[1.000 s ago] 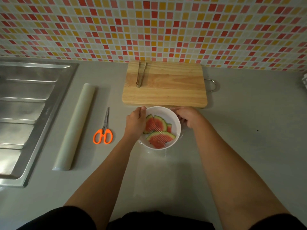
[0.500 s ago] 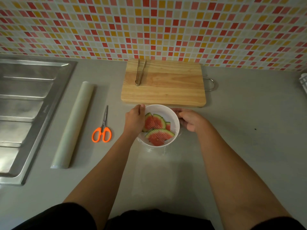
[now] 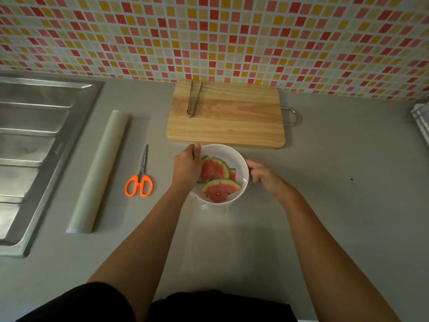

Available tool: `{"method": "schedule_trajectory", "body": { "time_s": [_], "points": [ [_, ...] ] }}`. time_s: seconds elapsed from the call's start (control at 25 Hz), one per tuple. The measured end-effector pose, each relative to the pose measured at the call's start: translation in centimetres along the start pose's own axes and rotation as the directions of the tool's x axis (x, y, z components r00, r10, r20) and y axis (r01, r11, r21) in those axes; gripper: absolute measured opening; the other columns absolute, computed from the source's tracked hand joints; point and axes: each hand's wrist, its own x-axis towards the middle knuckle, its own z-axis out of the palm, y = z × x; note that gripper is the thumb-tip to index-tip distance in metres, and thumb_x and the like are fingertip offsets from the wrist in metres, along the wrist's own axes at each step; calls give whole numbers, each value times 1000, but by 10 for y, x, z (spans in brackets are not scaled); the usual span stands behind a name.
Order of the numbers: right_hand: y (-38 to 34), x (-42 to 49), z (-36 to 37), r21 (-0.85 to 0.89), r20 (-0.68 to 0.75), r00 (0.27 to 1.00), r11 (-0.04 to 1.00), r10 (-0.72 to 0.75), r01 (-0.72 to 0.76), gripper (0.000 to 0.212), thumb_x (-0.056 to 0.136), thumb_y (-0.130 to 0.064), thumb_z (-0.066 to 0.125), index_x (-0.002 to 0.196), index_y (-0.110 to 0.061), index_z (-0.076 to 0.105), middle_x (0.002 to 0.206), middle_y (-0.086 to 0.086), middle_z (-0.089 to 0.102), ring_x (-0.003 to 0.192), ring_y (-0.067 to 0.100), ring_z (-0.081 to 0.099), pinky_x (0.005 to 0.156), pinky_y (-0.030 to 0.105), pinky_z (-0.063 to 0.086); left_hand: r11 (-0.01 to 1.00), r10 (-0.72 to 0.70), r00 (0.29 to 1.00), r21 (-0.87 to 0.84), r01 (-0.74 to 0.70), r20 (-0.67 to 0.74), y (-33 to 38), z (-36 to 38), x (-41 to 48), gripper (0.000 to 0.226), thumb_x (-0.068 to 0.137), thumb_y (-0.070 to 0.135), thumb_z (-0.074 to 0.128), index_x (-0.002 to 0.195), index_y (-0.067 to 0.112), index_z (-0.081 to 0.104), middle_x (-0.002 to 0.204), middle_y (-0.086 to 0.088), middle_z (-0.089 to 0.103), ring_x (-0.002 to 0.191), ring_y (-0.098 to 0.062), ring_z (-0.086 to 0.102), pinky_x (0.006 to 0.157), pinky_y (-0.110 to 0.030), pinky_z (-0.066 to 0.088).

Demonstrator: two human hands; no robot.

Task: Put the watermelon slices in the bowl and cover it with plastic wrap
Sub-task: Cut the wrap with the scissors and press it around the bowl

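White bowl point(image 3: 232, 151) held from both sides; left hand point(image 3: 186, 167) lies over its left rim, thumb up at the far-left edge, remaining fingers curled round the wall and mostly hidden under the hand; right hand point(image 3: 263, 175) has its fingers point(image 3: 251, 165) curled against the right wall, gripping there; pinching the film or only pressing it, cannot tell; plastic wrap point(image 3: 243, 181) stretched across the mouth, glare streaks on it, loose edge bunched at the bowl's near side; watermelon slices point(image 3: 218, 170) inside under the wrap, several overlapping, green rinds visible; bowl stands on the grey surface point(image 3: 336, 194), just in front of a wooden cutting board point(image 3: 232, 126); tongs point(image 3: 193, 98) lie on the board's far-left part; metal loop handle point(image 3: 291, 116) at its right end; orange-handled scissors point(image 3: 139, 182) left of the bowl, blades pointing away; wrap roll point(image 3: 99, 170) further left, lying lengthwise; steel sink point(image 3: 34, 147) at the left edge; mosaic tile wall point(image 3: 209, 31) behind, red, orange, yellow.
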Motion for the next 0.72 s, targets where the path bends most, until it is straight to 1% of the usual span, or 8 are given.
{"method": "schedule_trajectory", "body": {
  "time_s": [0.04, 0.12, 0.16, 0.24, 0.32, 0.56, 0.64, 0.72],
  "points": [
    [0, -2, 6, 39, -22, 1000, 999, 5, -4, 45, 71, -37, 47, 113, -27, 61, 93, -11, 66, 75, -7, 59, 69, 12, 42, 1000, 1, 1000, -2, -1, -2, 0, 0, 0, 42, 101, 28, 30, 93, -1, 60, 85, -23, 63, 80, -35, 54, 64, -34, 32],
    [0, -2, 18, -48, -154, 987, 997, 52, -60, 80, 73, -80, 21, 125, -29, 54, 114, -5, 64, 94, 0, 59, 85, 23, 41, 1000, 4, 1000, -3, -4, -7, 1, 0, -2, 41, 102, 27, 30, 89, -1, 58, 82, -22, 62, 77, -35, 53, 63, -34, 32],
    [2, -2, 25, -144, -252, 966, 986, 48, -87, 92, 68, -84, 7, 127, -29, 51, 116, 1, 63, 97, 9, 59, 86, 31, 42, 1000, 3, 1000, -4, -3, -9, 2, 0, -2, 41, 102, 27, 30, 87, -1, 57, 80, -21, 62, 75, -33, 52, 63, -34, 32],
    [6, -1, 41, -304, -437, 899, 947, -38, -107, 94, 71, -78, -2, 121, -21, 54, 110, 9, 65, 101, 25, 59, 89, 38, 43, 1000, -10, 1000, -4, 10, -10, 4, 0, -3, 41, 102, 27, 30, 86, 1, 57, 76, -16, 58, 72, -29, 48, 62, -33, 30],
    [8, 1, 53, -402, -554, 826, 903, -105, -155, 90, 76, -71, -3, 113, -15, 58, 104, 11, 65, 103, 30, 57, 92, 40, 39, 1000, -15, 1000, 1, 15, -8, 4, 0, -3, 39, 102, 27, 30, 82, 3, 55, 72, -12, 54, 70, -28, 47, 61, -33, 29],
    [5, -4, 62, -652, -654, 735, 625, -178, -429, 101, 72, -72, -10, 97, -7, 63, 99, 13, 66, 101, 29, 51, 82, 42, 28, 1000, -10, 1000, -10, 10, 10, 4, -1, -3, 40, 102, 28, 30, 83, 4, 56, 73, -10, 54, 71, -27, 47, 62, -31, 28],
    [4, -5, 61, -660, -659, 730, 605, -180, -446, 112, 67, -77, -13, 121, -3, 52, 125, 16, 56, 120, 31, 43, 96, 47, 25, 1000, -6, 999, -9, 7, 31, 4, -3, -2, 40, 102, 28, 30, 82, 4, 55, 74, -11, 54, 72, -27, 47, 63, -32, 29],
    [2, -4, 60, -711, -548, 787, 654, -284, -259, 106, 72, -78, -5, 144, -5, 23, 153, 14, 26, 141, 26, 20, 112, 48, 11, 1000, -17, 999, -26, 18, 36, 4, -3, -2, 41, 101, 28, 30, 81, 3, 55, 75, -14, 55, 73, -28, 47, 63, -33, 29]
  ]
}}
